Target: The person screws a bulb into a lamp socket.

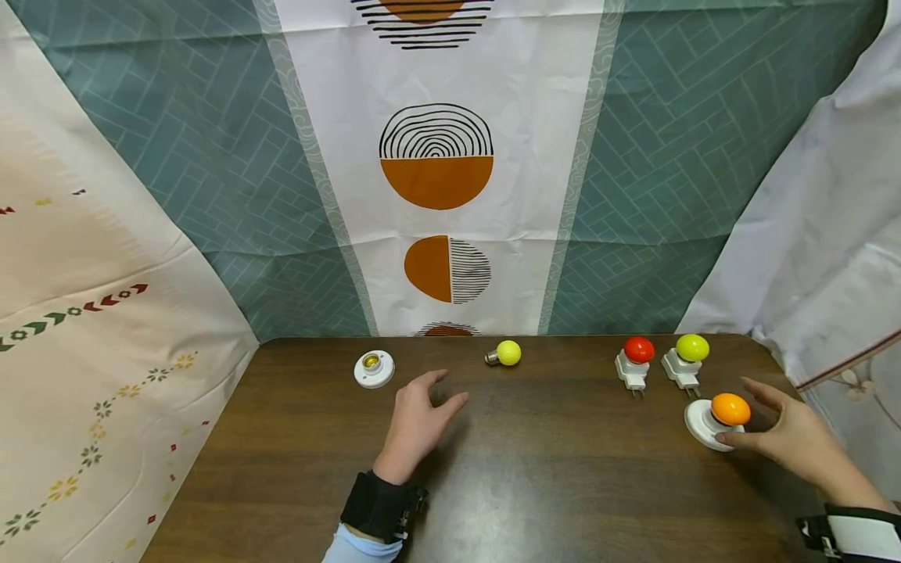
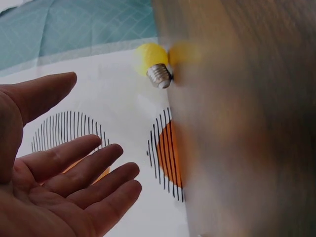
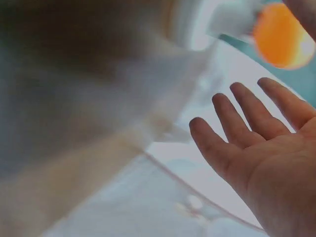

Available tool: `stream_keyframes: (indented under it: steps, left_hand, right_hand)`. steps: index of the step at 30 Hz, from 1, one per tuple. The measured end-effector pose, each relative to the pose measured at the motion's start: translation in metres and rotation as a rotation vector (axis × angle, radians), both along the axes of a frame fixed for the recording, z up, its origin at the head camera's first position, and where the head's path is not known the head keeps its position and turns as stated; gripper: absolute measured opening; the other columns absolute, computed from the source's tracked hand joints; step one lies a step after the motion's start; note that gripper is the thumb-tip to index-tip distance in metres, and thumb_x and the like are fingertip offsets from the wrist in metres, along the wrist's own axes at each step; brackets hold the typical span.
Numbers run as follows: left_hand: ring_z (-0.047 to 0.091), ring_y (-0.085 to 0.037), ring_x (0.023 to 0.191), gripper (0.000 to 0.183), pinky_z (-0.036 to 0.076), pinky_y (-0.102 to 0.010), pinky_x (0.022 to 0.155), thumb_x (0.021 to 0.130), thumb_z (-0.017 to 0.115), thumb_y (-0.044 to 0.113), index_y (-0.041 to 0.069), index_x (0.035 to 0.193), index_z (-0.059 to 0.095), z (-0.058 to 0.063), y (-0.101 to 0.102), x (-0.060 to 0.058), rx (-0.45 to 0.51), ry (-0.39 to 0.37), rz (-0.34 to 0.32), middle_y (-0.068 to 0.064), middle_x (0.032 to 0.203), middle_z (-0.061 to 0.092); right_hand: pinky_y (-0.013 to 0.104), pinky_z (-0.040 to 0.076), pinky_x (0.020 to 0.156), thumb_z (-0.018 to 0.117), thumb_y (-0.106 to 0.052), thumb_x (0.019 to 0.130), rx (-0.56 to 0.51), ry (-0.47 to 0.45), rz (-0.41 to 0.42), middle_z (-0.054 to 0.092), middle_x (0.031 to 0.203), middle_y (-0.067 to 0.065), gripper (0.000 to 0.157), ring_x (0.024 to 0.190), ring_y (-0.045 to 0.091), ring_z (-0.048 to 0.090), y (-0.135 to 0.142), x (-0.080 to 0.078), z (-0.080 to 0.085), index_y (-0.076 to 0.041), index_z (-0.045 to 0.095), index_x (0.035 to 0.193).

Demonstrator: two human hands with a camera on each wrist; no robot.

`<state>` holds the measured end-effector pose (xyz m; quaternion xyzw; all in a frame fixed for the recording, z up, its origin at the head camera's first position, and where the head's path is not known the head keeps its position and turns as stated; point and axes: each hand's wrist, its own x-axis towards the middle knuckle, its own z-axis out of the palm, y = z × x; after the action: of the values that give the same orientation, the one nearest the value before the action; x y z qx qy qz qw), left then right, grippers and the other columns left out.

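Note:
My left hand (image 1: 420,418) hovers over the middle of the table, fingers spread and nothing between them. Beyond it a yellow bulb (image 1: 509,353) lies on its side, its metal screw base pointing left; the left wrist view shows this bulb (image 2: 152,55) past the fingertips. At the right, an orange bulb (image 1: 730,409) stands in a round white lamp holder (image 1: 701,424). My right hand (image 1: 795,426) is beside that holder, thumb right at its edge and the other fingers extended past the bulb. In the right wrist view the fingers (image 3: 256,116) are straight, below the orange bulb (image 3: 282,37).
An unfilled round white lamp holder (image 1: 374,369) stands at the back left. Toward the back right are a red bulb (image 1: 639,349) and a yellow-green bulb (image 1: 693,348), each in a white plug-in socket with prongs. Patterned cloth (image 1: 450,180) hangs behind the wooden table (image 1: 535,485).

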<state>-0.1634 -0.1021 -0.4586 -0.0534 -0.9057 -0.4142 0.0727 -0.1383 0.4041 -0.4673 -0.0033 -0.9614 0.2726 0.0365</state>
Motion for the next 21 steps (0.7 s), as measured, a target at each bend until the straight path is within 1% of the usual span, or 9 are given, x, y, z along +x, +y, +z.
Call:
stream_keyframes:
  steps: [2,4,6,8,10,11,15,18,21]
  left_hand:
    - [0.050,-0.019,0.115,0.054,0.042,-0.038,0.091,0.082,0.068,0.042,0.008,0.122,0.059,0.003,-0.001,-0.001,-0.011,0.019,0.012,-0.004,0.121,0.057]
    - [0.050,-0.019,0.115,0.055,0.042,-0.039,0.091,0.082,0.069,0.042,0.008,0.123,0.058,0.007,-0.003,-0.003,-0.015,0.038,0.026,-0.004,0.121,0.057]
    - [0.049,-0.020,0.116,0.057,0.041,-0.039,0.091,0.081,0.069,0.042,0.007,0.124,0.057,0.010,-0.005,-0.004,-0.014,0.053,0.038,-0.004,0.122,0.057]
    - [0.047,-0.018,0.117,0.061,0.041,-0.038,0.093,0.080,0.070,0.044,0.009,0.127,0.055,0.012,-0.006,-0.005,-0.013,0.054,0.051,-0.003,0.124,0.055]
    - [0.045,-0.017,0.119,0.067,0.039,-0.037,0.094,0.078,0.070,0.047,0.010,0.131,0.052,0.013,-0.007,-0.005,-0.013,0.049,0.059,-0.002,0.128,0.053]
    - [0.044,-0.017,0.120,0.070,0.038,-0.037,0.095,0.077,0.071,0.048,0.011,0.132,0.050,0.013,-0.008,-0.004,-0.013,0.045,0.065,-0.002,0.130,0.051]
    - [0.041,-0.017,0.123,0.080,0.036,-0.037,0.097,0.074,0.072,0.052,0.013,0.137,0.044,0.010,-0.009,-0.003,-0.014,0.041,0.074,-0.002,0.135,0.046]
    - [0.039,-0.017,0.124,0.083,0.034,-0.038,0.098,0.073,0.072,0.054,0.014,0.139,0.041,0.008,-0.011,-0.002,-0.020,0.050,0.078,-0.002,0.137,0.044]
    - [0.037,-0.018,0.125,0.083,0.033,-0.039,0.099,0.072,0.071,0.056,0.014,0.138,0.043,0.007,-0.013,-0.002,-0.028,0.071,0.085,-0.001,0.137,0.043]
  right_hand:
    - [0.066,0.033,0.078,0.081,-0.046,0.065,0.006,0.034,-0.013,0.037,0.132,0.034,0.105,0.111,0.051,0.038,-0.006,0.000,0.013,0.002,0.029,0.143]
    - [0.059,0.040,0.071,0.077,-0.050,0.068,0.032,0.059,-0.035,0.039,0.132,0.032,0.103,0.097,0.045,0.046,-0.017,0.000,0.027,-0.004,0.026,0.146]
    - [0.058,0.040,0.071,0.075,-0.051,0.070,0.023,0.093,-0.024,0.038,0.134,0.028,0.101,0.099,0.043,0.046,-0.032,0.000,0.041,-0.008,0.026,0.147]
    - [0.058,0.041,0.073,0.076,-0.051,0.070,0.004,0.147,-0.003,0.040,0.135,0.023,0.098,0.102,0.040,0.047,-0.050,0.000,0.050,-0.012,0.030,0.147]
    - [0.062,0.037,0.082,0.077,-0.049,0.069,-0.029,0.203,0.041,0.039,0.139,0.016,0.092,0.116,0.039,0.042,-0.069,-0.001,0.056,-0.016,0.035,0.144]
    - [0.064,0.034,0.086,0.078,-0.048,0.069,-0.046,0.229,0.066,0.040,0.139,0.013,0.089,0.123,0.038,0.036,-0.079,-0.002,0.057,-0.017,0.038,0.143]
    - [0.060,0.035,0.089,0.077,-0.047,0.070,-0.070,0.271,0.152,0.043,0.137,0.007,0.079,0.124,0.032,0.038,-0.114,-0.007,0.052,-0.017,0.047,0.137]
    - [0.056,0.037,0.090,0.075,-0.048,0.072,-0.078,0.260,0.208,0.045,0.136,0.008,0.078,0.122,0.031,0.041,-0.133,-0.013,0.042,-0.013,0.047,0.136]
    - [0.054,0.038,0.091,0.073,-0.051,0.074,-0.101,0.214,0.239,0.046,0.135,0.009,0.079,0.121,0.031,0.041,-0.149,-0.019,0.031,-0.013,0.045,0.137]
